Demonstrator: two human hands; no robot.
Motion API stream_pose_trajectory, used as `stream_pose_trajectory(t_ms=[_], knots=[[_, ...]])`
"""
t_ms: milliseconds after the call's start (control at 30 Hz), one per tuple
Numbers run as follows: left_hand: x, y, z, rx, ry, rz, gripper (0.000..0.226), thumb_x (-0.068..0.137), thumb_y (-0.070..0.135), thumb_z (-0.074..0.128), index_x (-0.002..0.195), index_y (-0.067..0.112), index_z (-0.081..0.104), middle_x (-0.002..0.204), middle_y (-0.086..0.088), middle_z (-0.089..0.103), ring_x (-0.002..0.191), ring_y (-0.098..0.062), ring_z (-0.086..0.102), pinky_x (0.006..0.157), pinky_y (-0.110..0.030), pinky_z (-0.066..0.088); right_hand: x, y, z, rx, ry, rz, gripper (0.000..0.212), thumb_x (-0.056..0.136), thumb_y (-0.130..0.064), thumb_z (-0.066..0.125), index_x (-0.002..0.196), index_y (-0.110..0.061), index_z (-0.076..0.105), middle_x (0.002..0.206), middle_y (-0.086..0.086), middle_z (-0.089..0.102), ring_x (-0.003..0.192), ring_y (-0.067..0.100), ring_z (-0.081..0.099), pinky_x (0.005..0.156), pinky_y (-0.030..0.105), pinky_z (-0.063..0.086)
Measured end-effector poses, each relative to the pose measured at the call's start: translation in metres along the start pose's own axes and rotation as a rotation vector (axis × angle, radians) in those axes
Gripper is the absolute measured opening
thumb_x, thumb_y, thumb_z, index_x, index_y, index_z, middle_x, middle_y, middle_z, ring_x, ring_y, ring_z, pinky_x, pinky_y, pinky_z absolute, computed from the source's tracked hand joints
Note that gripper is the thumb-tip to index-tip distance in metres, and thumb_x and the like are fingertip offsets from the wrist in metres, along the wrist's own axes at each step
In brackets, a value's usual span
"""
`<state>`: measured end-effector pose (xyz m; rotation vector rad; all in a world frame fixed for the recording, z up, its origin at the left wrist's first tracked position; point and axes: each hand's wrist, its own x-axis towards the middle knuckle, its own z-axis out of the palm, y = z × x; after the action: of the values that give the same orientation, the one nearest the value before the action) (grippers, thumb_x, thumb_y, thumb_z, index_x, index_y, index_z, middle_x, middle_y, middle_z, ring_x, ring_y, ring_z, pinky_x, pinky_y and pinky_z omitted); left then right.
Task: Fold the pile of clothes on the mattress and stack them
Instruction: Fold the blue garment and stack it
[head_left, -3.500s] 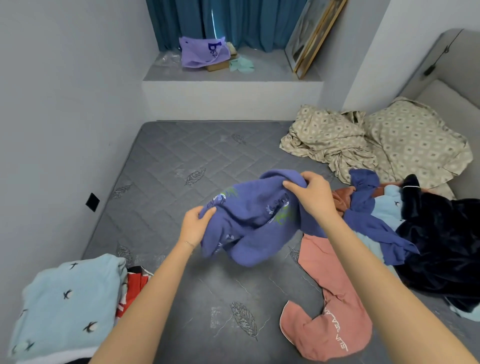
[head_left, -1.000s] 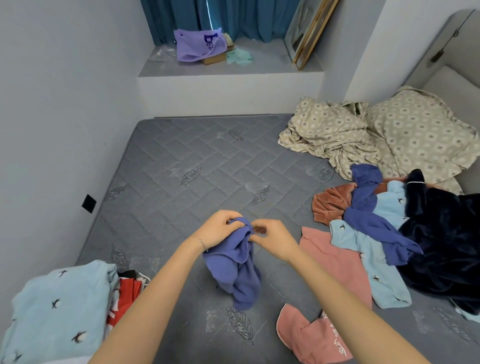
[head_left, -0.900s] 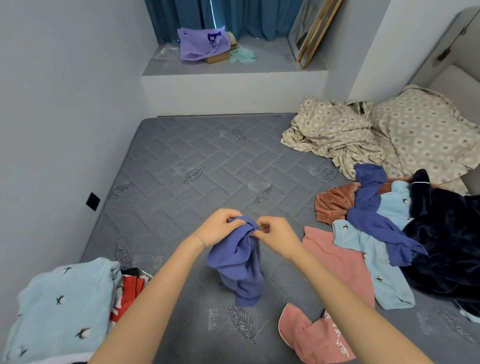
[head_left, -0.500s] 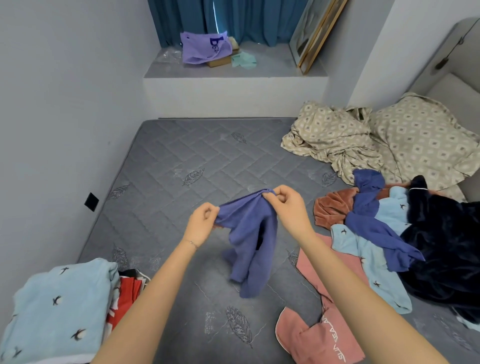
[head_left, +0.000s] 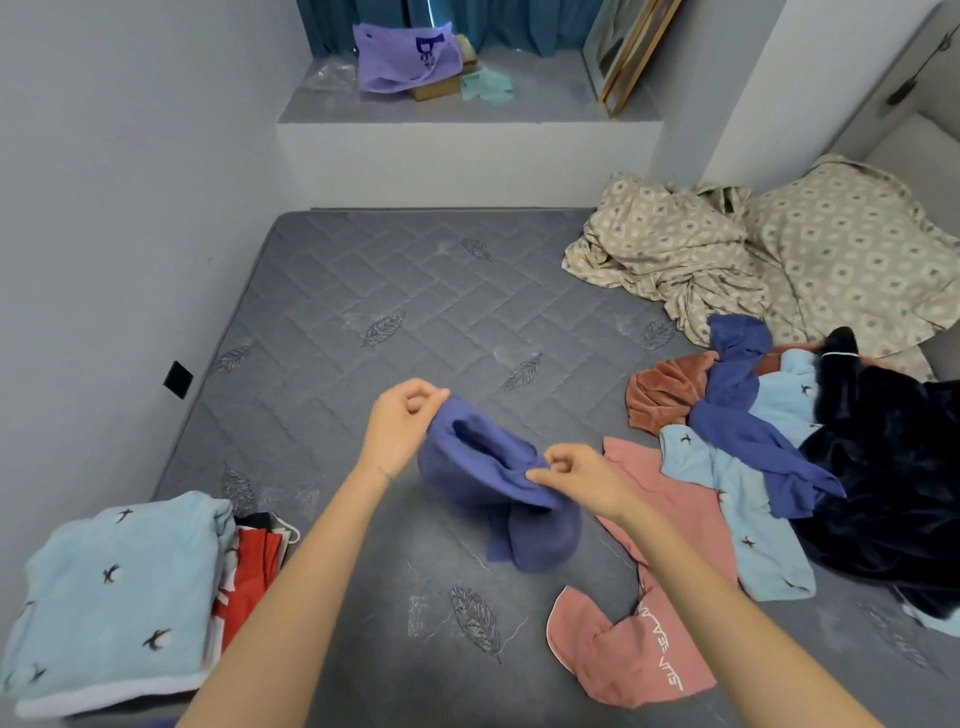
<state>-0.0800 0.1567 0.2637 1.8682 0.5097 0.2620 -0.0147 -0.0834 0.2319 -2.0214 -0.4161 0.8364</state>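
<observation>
Head view. In the middle of the frame both hands hold a purple-blue garment (head_left: 483, 462) over the grey quilted mattress (head_left: 363, 291). The left hand (head_left: 400, 431) has a narrow grip, thumb and fingers pinching the cloth's upper edge. The right hand (head_left: 582, 475), lower and further right, pinches the near edge in the same way. Between them the cloth gapes as a hollow loop, and the rest hangs bunched below the right hand. Whether its lowest fold touches the mattress cannot be told.

At lower left a folded light blue garment (head_left: 114, 597) printed with small birds lies on top of a stack, with a red garment (head_left: 254, 566) showing at its right edge. Just right of the hands a pink garment (head_left: 649, 639) lies spread and unfolded, partly under the right forearm.

Along the right edge lies the unfolded pile: a rust-brown piece (head_left: 660, 389), a blue piece (head_left: 743, 415) draped over a light blue bird-print piece (head_left: 737, 514), and a dark navy heap (head_left: 893, 467). Above it, at upper right, is crumpled beige patterned bedding (head_left: 727, 260).

At the top a ledge (head_left: 545, 111) carries a purple bag (head_left: 400, 57) and leaning picture frames (head_left: 623, 47), before a teal curtain (head_left: 509, 26).
</observation>
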Motion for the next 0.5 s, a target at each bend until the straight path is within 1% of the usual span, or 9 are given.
stream_pose_trajectory(t_ms=[67,100,167,200,267,300,400,433,500], knots=[[-0.015,-0.040,0.008,0.071,-0.100,-0.103,0.022,0.091,0.016,0.065,0.070,0.012,0.063,0.049,0.012,0.059,0.050,0.004,0.049,0.062,-0.026,0.046,-0.002,0.024,0.018,-0.090,-0.091,0.076,0.047,0.084,-0.018,0.074,0.056,-0.022,0.036,0.042,-0.013,0.034,0.046,0.003,0.028,0.051,0.022,0.025],[-0.022,-0.060,0.011,0.099,-0.125,-0.152,0.022,0.090,0.016,0.066,0.068,0.014,0.063,0.050,0.011,0.061,0.050,0.002,0.050,0.063,-0.029,0.047,-0.001,0.035,0.028,-0.125,-0.087,0.098,0.043,0.083,-0.020,0.075,0.055,-0.024,0.042,0.044,-0.015,0.043,0.048,0.002,0.038,0.055,0.023,0.034],[-0.036,-0.095,0.016,0.163,-0.147,-0.238,0.024,0.088,0.018,0.069,0.064,0.019,0.063,0.053,0.008,0.063,0.053,-0.003,0.053,0.066,-0.034,0.050,0.000,0.050,0.043,-0.175,0.007,0.098,0.026,0.081,-0.022,0.076,0.064,-0.030,0.058,0.066,-0.018,0.065,0.067,0.001,0.060,0.073,0.027,0.048],[-0.041,-0.107,0.018,0.182,-0.155,-0.276,0.025,0.086,0.019,0.071,0.063,0.022,0.063,0.058,0.004,0.066,0.056,-0.008,0.056,0.069,-0.035,0.052,0.000,0.055,0.048,-0.190,0.062,0.099,0.018,0.081,-0.024,0.076,0.070,-0.030,0.062,0.078,-0.014,0.070,0.076,0.004,0.064,0.079,0.028,0.050],[-0.049,-0.125,0.022,0.220,-0.169,-0.330,0.027,0.085,0.020,0.072,0.061,0.025,0.061,0.064,-0.006,0.068,0.061,-0.014,0.057,0.069,-0.033,0.051,0.002,0.060,0.058,-0.203,0.136,0.112,0.009,0.081,-0.028,0.076,0.081,-0.026,0.067,0.088,-0.006,0.073,0.081,0.009,0.066,0.081,0.028,0.050],[-0.052,-0.131,0.024,0.234,-0.172,-0.339,0.028,0.085,0.020,0.072,0.060,0.025,0.060,0.064,-0.006,0.066,0.060,-0.013,0.055,0.067,-0.029,0.049,0.003,0.063,0.062,-0.216,0.158,0.115,0.010,0.081,-0.030,0.076,0.086,-0.025,0.069,0.089,-0.005,0.074,0.082,0.010,0.066,0.081,0.029,0.050],[-0.060,-0.142,0.029,0.233,-0.151,-0.346,0.031,0.087,0.019,0.071,0.059,0.022,0.058,0.056,0.003,0.057,0.051,-0.001,0.046,0.055,-0.015,0.039,0.003,0.071,0.071,-0.246,0.157,0.135,0.022,0.083,-0.035,0.074,0.099,-0.022,0.070,0.090,-0.008,0.071,0.082,0.010,0.062,0.078,0.028,0.049],[-0.062,-0.146,0.031,0.237,-0.146,-0.347,0.032,0.087,0.019,0.070,0.058,0.021,0.056,0.054,0.003,0.053,0.048,-0.002,0.043,0.053,-0.014,0.037,0.004,0.075,0.074,-0.250,0.152,0.141,0.025,0.083,-0.036,0.073,0.103,-0.022,0.070,0.091,-0.008,0.070,0.081,0.008,0.060,0.077,0.028,0.048],[-0.067,-0.162,0.033,0.298,-0.167,-0.371,0.036,0.090,0.025,0.067,0.058,0.015,0.054,0.054,0.000,0.048,0.050,-0.006,0.039,0.054,-0.018,0.034,0.007,0.084,0.080,-0.256,0.142,0.157,0.029,0.083,-0.038,0.073,0.107,-0.022,0.068,0.094,-0.008,0.070,0.086,0.009,0.061,0.079,0.027,0.047]])
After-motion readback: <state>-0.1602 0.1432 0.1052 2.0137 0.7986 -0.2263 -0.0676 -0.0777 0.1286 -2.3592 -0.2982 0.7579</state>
